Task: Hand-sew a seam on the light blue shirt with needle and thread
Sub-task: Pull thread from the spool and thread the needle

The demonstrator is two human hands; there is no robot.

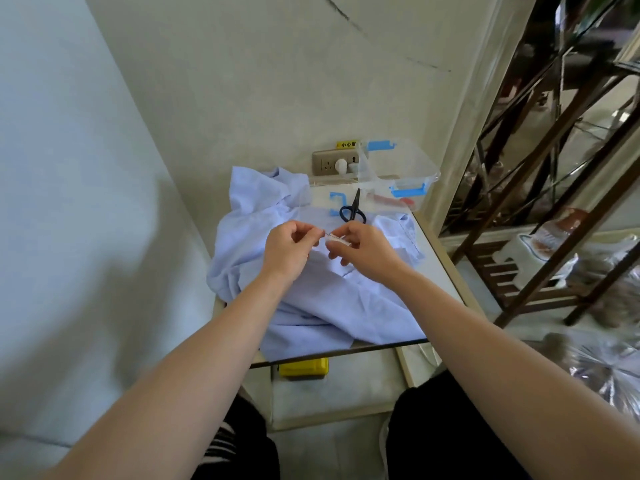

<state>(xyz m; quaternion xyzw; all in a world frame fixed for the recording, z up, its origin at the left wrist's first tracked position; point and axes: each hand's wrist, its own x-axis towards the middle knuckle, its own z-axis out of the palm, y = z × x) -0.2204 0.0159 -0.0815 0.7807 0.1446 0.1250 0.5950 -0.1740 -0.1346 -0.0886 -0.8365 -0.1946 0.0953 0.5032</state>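
The light blue shirt (311, 306) lies crumpled over a small glass-topped table. Both my hands hover above its middle, almost touching. My left hand (287, 249) pinches a thin needle (325, 233) between thumb and fingertips, its tip pointing right. My right hand (363, 251) holds a small white spool or bit of thread (336, 239) in curled fingers, right at the needle's end. The thread itself is too fine to make out.
Black scissors (353, 211) lie on the shirt just beyond my hands. A clear plastic box with blue clasps (398, 168) stands at the back right, before a wall socket (334, 163). A yellow box (304, 368) sits under the glass. A metal shelf (540, 202) stands to the right.
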